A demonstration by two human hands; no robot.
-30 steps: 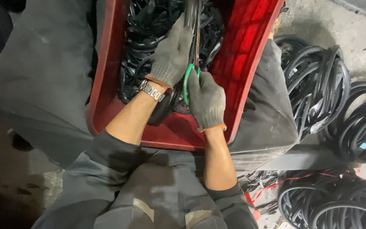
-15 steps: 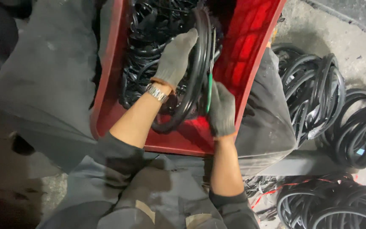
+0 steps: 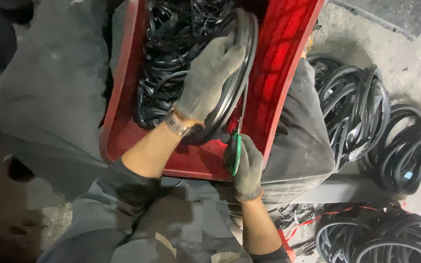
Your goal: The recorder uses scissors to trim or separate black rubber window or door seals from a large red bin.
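Note:
My left hand [image 3: 206,78], in a grey knit glove with a wristwatch at the wrist, grips a black rubber ring [image 3: 239,73] and holds it upright over the red plastic crate [image 3: 278,73]. My right hand [image 3: 245,165], also gloved, holds green-handled scissors [image 3: 236,146] whose blades point up along the ring's right side. Inside the crate lies a heap of black rubber rings [image 3: 171,53]. Both hands are close together at the crate's near right corner.
The crate rests on grey cloth-covered bundles [image 3: 49,87] in front of my lap. On the concrete floor to the right lie piles of black rubber rings [image 3: 361,112], more rings [image 3: 405,146], and another stack [image 3: 381,238] at the bottom right.
My left hand has lifted the ring higher and tilted it more upright in the crate. My right hand has dropped lower towards the crate's near edge, with the scissors now against the ring's right side.

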